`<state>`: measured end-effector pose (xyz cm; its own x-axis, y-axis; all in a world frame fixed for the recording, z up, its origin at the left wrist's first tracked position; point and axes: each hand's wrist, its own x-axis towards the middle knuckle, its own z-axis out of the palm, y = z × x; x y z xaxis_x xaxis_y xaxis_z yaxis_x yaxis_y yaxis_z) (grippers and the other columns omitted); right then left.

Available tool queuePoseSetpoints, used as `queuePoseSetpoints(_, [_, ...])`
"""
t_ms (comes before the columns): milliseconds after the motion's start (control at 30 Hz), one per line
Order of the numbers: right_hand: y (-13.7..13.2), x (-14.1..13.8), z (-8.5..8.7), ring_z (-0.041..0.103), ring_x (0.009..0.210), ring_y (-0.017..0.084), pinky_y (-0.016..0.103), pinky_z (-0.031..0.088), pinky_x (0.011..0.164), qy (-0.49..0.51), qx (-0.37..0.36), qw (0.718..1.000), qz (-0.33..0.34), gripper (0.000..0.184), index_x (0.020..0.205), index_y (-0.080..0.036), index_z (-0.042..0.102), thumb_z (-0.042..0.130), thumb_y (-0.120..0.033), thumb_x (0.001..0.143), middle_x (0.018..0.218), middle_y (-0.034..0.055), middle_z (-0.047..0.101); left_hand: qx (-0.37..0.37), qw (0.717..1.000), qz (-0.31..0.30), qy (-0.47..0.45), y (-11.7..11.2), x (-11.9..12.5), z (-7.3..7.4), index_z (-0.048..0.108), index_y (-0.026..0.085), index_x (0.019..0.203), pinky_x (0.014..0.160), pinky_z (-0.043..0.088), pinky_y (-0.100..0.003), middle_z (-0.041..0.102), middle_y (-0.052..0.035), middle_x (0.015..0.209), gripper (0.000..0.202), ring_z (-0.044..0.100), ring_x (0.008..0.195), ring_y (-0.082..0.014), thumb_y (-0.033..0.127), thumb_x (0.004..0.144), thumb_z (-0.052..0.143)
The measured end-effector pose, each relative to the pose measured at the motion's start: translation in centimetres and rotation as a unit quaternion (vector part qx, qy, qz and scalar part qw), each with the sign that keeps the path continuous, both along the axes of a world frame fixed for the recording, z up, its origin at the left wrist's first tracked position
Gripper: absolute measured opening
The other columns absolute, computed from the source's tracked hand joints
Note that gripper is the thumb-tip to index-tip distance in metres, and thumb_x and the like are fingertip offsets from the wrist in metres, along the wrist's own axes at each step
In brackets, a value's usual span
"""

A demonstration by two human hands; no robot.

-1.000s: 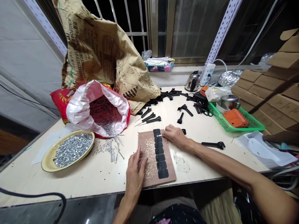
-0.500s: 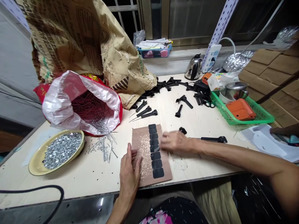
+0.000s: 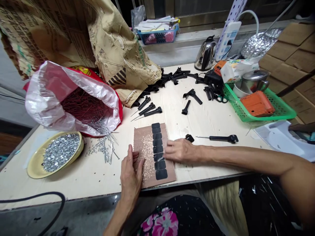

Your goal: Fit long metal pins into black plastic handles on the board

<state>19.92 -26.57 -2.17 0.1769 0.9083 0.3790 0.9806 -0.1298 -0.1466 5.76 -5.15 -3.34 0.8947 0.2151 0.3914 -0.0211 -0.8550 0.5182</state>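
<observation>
While the left hand [image 3: 131,183] lies flat on a wooden board [image 3: 141,141], the right hand [image 3: 180,150], loosely curled, touches its row of black pads [image 3: 157,149].

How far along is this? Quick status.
Looks done: three black handles with metal pins above the board, and another to the right. In hand: eight black pieces in a row on a wooden board, the right hand beside them, the left hand at the board's edge. Left: a heap of black parts, a bag of pins.
</observation>
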Motion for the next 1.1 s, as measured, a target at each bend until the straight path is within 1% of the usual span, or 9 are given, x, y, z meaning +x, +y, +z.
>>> queuePoseSetpoints(67, [0.0,-0.1,0.1,0.042,0.069,0.011,0.02,0.034,0.045,0.006,-0.003,1.0,-0.003,0.028,0.079,-0.016,0.058,0.035,-0.015,0.096,0.071,0.0002,0.052,0.001,1.0,0.001,0.002,0.0,-0.1,0.1,0.022,0.02,0.145,0.083,0.05,-0.04,0.06,-0.0106,0.103,0.067,0.059,0.088,-0.021,0.032,0.087,0.053])
queuePoseSetpoints(200, [0.0,-0.1,0.1,0.042,0.07,0.012,0.02,0.035,0.047,0.025,0.009,0.993,-0.117,0.029,0.077,-0.014,0.057,0.035,-0.016,0.096,0.072,0.0019,0.052,0.005,1.0,0.0,0.0,0.0,-0.2,0.2,0.022,0.02,0.145,0.083,0.05,-0.04,0.06,-0.0102,0.102,0.067,0.059,0.088,-0.0208,0.032,0.087,0.053])
queuePoseSetpoints(300, [0.0,-0.5,-0.3,0.041,0.069,0.011,0.02,0.034,0.047,0.01,-0.004,0.999,-0.047,0.03,0.081,-0.015,0.058,0.033,-0.014,0.096,0.073,0.0013,0.051,0.007,1.0,-0.006,-0.004,-0.1,-0.2,0.2,0.023,0.02,0.145,0.083,0.05,-0.039,0.06,-0.0103,0.103,0.066,0.058,0.089,-0.0205,0.031,0.088,0.052])
queuePoseSetpoints(433, [0.1,-0.5,-0.2,0.042,0.071,0.013,0.02,0.029,0.046,0.008,0.006,0.991,-0.13,0.029,0.08,-0.014,0.059,0.035,-0.017,0.097,0.075,0.0033,0.052,0.01,1.0,-0.009,-0.005,-0.1,-0.1,0.2,0.023,0.02,0.145,0.082,0.05,-0.039,0.06,-0.0101,0.102,0.065,0.058,0.088,-0.0205,0.03,0.088,0.052])
queuePoseSetpoints(633, [0.3,-0.9,0.4,0.042,0.074,0.014,0.024,0.021,0.047,0.0,0.014,0.99,-0.137,0.027,0.078,-0.016,0.062,0.042,-0.021,0.095,0.074,0.0028,0.054,0.003,1.0,-0.014,-0.013,0.0,-0.3,0.2,0.023,0.021,0.145,0.083,0.049,-0.04,0.06,-0.0097,0.102,0.064,0.057,0.09,-0.0209,0.029,0.088,0.052])
queuePoseSetpoints(833, [0.3,-1.7,0.2,0.045,0.076,0.014,0.023,0.028,0.05,0.021,0.013,0.994,-0.109,0.026,0.081,-0.016,0.062,0.042,-0.021,0.096,0.077,0.0028,0.055,-0.011,1.0,-0.015,-0.004,-0.1,-0.3,0.2,0.022,0.022,0.145,0.084,0.049,-0.041,0.059,-0.0097,0.103,0.063,0.056,0.093,-0.0214,0.028,0.089,0.05])
queuePoseSetpoints(967, [0.5,-3.2,0.5,0.045,0.067,0.013,0.022,0.03,0.046,0.067,0.016,0.986,-0.153,0.029,0.077,-0.016,0.061,0.039,-0.021,0.096,0.072,0.0027,0.054,-0.013,1.0,-0.01,-0.016,0.0,-0.5,0.0,0.022,0.022,0.145,0.083,0.05,-0.04,0.059,-0.0095,0.102,0.063,0.056,0.093,-0.0218,0.028,0.089,0.05])
queuePoseSetpoints(1067, [-0.8,-4.5,0.6,0.049,0.072,0.015,0.024,0.034,0.05,0.09,-0.015,0.993,-0.08,0.023,0.079,-0.018,0.061,0.045,-0.022,0.094,0.074,0.002,0.056,-0.022,1.0,-0.008,-0.021,0.2,-0.7,-0.4,0.021,0.023,0.145,0.082,0.05,-0.039,0.059,-0.0096,0.102,0.063,0.057,0.093,-0.022,0.027,0.089,0.05])
queuePoseSetpoints(1100, [-1.6,-4.5,0.5,0.05,0.073,0.014,0.024,0.037,0.053,0.109,-0.015,0.989,-0.097,0.019,0.083,-0.019,0.062,0.047,-0.023,0.093,0.077,0.0018,0.058,-0.025,0.999,-0.007,-0.022,0.3,-0.7,-0.6,0.021,0.024,0.146,0.082,0.051,-0.038,0.059,-0.0095,0.103,0.064,0.057,0.094,-0.0219,0.027,0.089,0.05])
